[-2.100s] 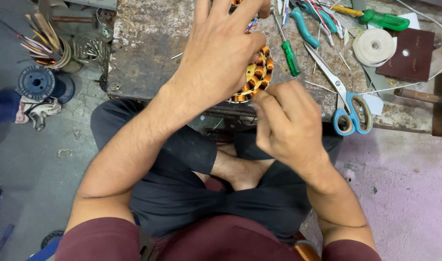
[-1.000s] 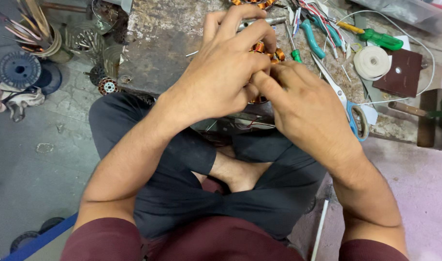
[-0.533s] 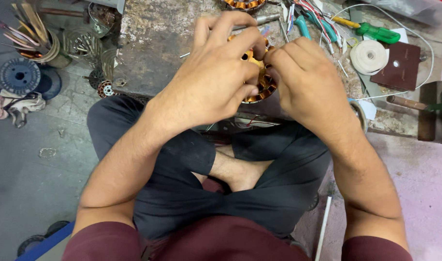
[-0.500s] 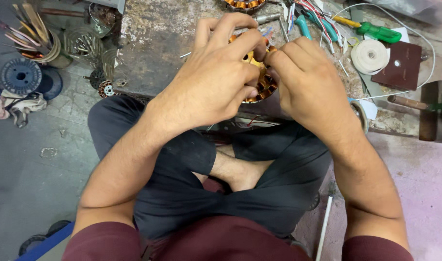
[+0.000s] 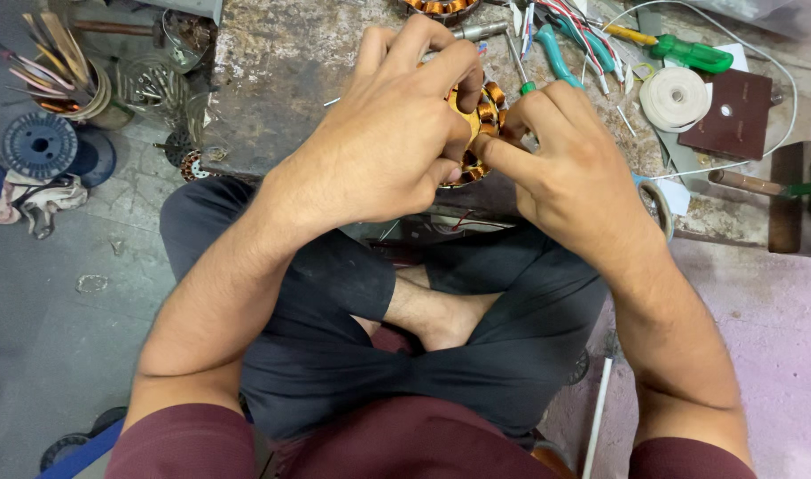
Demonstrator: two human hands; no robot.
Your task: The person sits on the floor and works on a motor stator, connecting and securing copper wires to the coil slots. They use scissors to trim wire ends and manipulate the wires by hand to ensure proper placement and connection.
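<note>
Both hands close their grip on the wound stator [image 5: 483, 120] at the near edge of the surface [image 5: 281, 80]: the left hand [image 5: 387, 146] cups it from above, the right hand [image 5: 569, 173] pinches at its coils. It looks heavy and stiff, its copper windings delicate, best held by the laminated rim. Since two seconds ago the hands have drawn together over it.

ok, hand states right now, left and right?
Left hand: closed around the copper-wound motor coil.
Right hand: fingertips pinched at the same coil's edge.
</note>
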